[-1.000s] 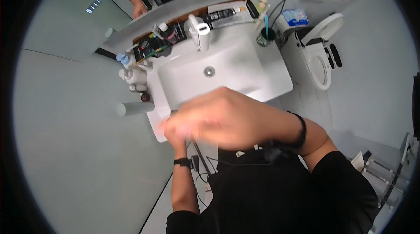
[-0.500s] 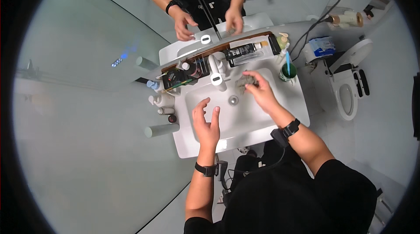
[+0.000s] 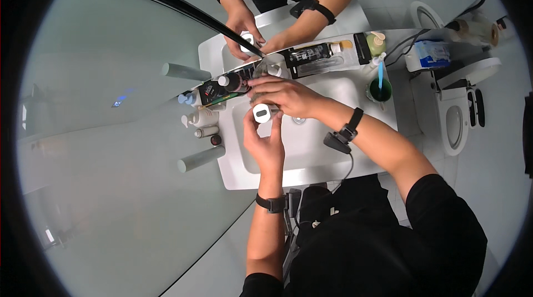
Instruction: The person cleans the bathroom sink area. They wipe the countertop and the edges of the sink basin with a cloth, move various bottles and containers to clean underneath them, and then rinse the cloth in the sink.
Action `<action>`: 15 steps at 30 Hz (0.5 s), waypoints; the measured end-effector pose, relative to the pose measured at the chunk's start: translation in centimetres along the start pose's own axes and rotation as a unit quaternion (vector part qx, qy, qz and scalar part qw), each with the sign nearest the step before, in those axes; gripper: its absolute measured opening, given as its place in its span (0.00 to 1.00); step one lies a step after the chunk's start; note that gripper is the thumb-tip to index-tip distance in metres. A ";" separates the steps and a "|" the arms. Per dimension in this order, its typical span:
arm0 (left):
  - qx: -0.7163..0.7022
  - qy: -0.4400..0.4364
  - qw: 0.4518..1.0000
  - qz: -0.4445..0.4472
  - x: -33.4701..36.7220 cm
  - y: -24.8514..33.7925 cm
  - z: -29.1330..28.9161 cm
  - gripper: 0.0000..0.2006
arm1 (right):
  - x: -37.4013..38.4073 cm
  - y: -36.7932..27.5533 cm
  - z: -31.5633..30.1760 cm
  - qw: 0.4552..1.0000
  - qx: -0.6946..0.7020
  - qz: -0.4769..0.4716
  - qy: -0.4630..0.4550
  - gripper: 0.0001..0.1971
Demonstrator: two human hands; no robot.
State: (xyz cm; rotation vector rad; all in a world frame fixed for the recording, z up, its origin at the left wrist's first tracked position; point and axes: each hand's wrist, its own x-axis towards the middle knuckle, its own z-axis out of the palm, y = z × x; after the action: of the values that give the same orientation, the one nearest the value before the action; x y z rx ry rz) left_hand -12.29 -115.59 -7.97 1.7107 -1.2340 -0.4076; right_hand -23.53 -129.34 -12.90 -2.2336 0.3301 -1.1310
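Note:
A white faucet with a dark oval mark on its top stands at the back of the white sink. My left hand cups the faucet's near end, thumb on one side and fingers on the other. Reaching across from the right, my right hand lies over the faucet's body, its fingers bent round it. A crumpled grey cloth shows only as a small patch under those fingers; most of it is hidden. The drain is partly covered by my right hand.
Behind the faucet, a ledge holds a dark bottle and a black tube. Pump bottles line the left side. A green cup with a blue toothbrush sits at right, near a toilet. A mirror rises behind.
My right hand has moved left with the grey cloth, from above the drain onto the faucet. My left hand has come up to the faucet's near end. The view has shifted slightly.

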 end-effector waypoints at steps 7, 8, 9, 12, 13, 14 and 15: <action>-0.003 -0.001 1.000 -0.006 0.3 -0.6 -0.2 0.22 | 1.1 1.7 -0.7 0.973 0.065 0.215 0.060 0.25; -0.005 -0.005 1.000 -0.006 0.2 -1.0 -0.3 0.22 | 0.5 1.2 0.0 0.984 0.060 0.150 0.079 0.25; -0.008 -0.011 1.000 -0.004 0.2 -1.4 -0.5 0.23 | -0.3 0.5 -0.1 0.990 0.058 0.121 0.042 0.26; -0.018 -0.015 1.000 -0.008 0.0 -1.5 -0.5 0.22 | -0.6 0.7 -0.9 0.992 0.081 0.097 0.013 0.28; -0.020 -0.022 1.000 -0.006 0.2 -1.5 -0.5 0.22 | 0.1 1.5 -1.0 0.986 0.073 0.144 0.046 0.25; -0.023 -0.016 1.000 0.001 0.4 -1.3 -0.3 0.22 | 1.2 2.3 -1.1 0.976 0.066 0.192 0.081 0.23; -0.026 -0.012 1.000 0.009 0.7 -1.2 0.0 0.22 | 1.8 3.5 -0.8 0.957 0.071 0.261 0.105 0.22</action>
State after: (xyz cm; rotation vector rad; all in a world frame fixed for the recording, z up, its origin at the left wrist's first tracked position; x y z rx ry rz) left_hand -11.33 -116.12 -8.84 1.6533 -1.2456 -0.4471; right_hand -22.96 -133.23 -13.52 -1.7507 0.8432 -1.0551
